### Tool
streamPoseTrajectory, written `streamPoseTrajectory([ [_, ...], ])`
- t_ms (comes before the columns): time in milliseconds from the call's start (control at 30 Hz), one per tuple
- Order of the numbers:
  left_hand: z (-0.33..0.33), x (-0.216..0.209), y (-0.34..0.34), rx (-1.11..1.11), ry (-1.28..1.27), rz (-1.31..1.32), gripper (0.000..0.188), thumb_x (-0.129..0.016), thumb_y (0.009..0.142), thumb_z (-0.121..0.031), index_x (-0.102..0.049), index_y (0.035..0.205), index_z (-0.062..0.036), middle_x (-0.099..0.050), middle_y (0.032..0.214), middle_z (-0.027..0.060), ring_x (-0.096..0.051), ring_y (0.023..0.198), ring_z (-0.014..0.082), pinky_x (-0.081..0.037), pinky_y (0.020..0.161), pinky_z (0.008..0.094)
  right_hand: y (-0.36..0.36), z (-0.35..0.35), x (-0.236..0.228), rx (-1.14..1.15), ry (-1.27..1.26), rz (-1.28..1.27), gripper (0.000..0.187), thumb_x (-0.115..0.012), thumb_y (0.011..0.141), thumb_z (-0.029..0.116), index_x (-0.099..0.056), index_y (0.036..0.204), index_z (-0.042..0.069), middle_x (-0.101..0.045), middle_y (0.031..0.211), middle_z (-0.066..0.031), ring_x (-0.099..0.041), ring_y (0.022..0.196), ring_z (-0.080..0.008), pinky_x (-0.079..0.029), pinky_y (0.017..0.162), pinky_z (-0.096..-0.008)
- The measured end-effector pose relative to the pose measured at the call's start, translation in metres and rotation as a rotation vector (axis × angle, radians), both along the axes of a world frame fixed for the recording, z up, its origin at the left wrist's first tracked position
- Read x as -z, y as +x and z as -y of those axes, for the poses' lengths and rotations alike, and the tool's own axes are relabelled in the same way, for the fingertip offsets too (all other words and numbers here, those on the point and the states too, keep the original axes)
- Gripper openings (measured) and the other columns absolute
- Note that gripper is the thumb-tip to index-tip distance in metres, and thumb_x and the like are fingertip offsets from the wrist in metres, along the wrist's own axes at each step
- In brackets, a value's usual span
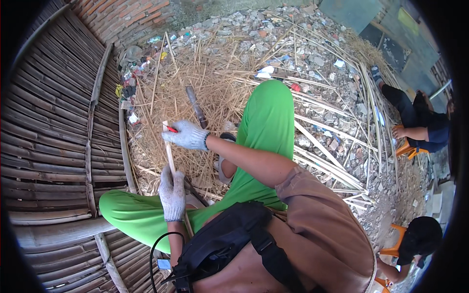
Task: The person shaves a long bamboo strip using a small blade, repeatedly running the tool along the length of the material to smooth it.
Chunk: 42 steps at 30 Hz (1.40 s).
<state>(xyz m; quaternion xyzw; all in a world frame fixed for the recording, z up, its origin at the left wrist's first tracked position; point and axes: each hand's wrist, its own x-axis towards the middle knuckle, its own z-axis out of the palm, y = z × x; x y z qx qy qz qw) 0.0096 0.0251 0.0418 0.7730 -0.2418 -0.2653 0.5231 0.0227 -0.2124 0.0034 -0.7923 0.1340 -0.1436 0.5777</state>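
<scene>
Both your gloved hands work on one pale strip standing above the straw. Your left hand closes around it lower down; your right hand, fingers drawn narrow, grips one small red object against its upper end. One dark, thick stick lies beyond your right hand. Two green trouser legs flank the work, and two other people sit at right.

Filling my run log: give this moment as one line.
left hand: holds strip; right hand: holds red item by strip; straw: below
</scene>
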Motion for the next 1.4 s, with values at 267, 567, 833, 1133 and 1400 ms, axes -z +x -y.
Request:
streamPoseTrajectory([
  [267,0.015,-0.018,0.049,0.204,0.117,0.274,0.055,-0.061,0.109,-0.028,-0.048,0.154,0.0018,-0.069,0.089,0.0159,-0.068,0.070,0.0254,-0.058,0.067,0.0408,0.003,-0.006,-0.011,0.020,0.050,-0.085,0.060,-0.064,0.103,0.058,-0.069,0.091,-0.001,-0.060,0.069,-0.0139,-0.054,0.065,-0.0217,-0.048,0.065,-0.0452],
  [567,0.014,-0.013,0.070,0.154,0.097,0.211,0.062,-0.060,0.109,-0.025,-0.041,0.158,0.0075,-0.070,0.099,0.0282,-0.072,0.086,0.0400,-0.055,0.082,0.0514,0.023,-0.025,-0.019,0.062,0.077,-0.183,0.056,-0.061,0.106,0.052,-0.065,0.083,0.001,-0.058,0.067,-0.0086,-0.053,0.065,-0.0163,-0.047,0.064,-0.0431],
  [833,0.003,-0.003,0.098,0.125,-0.048,-0.212,0.047,-0.058,0.111,-0.021,-0.049,0.149,0.0053,-0.066,0.091,0.0107,-0.066,0.076,0.0144,-0.055,0.067,0.0309,0.044,-0.042,-0.012,0.133,0.168,-0.261,0.054,-0.060,0.107,0.049,-0.066,0.087,0.000,-0.059,0.071,-0.0097,-0.056,0.070,-0.0180,-0.049,0.069,-0.0420],
  [1133,0.007,0.017,0.103,0.133,-0.170,-0.641,0.032,-0.064,0.110,-0.021,-0.057,0.134,-0.0014,-0.059,0.087,0.0021,-0.057,0.069,0.0087,-0.051,0.060,0.0247,0.025,-0.045,-0.016,0.264,0.128,-0.214,0.050,-0.064,0.106,0.045,-0.062,0.089,-0.001,-0.055,0.072,-0.0119,-0.051,0.070,-0.0182,-0.050,0.071,-0.0408],
  [1400,0.023,0.005,0.085,0.215,-0.246,-0.532,0.041,-0.066,0.109,-0.022,-0.059,0.142,0.0005,-0.059,0.085,0.0004,-0.055,0.062,0.0063,-0.049,0.055,0.0231,-0.028,-0.036,-0.045,0.593,0.238,-0.078,0.042,-0.066,0.106,0.041,-0.072,0.099,0.000,-0.071,0.081,-0.0051,-0.063,0.075,-0.0108,-0.054,0.072,-0.0333],
])
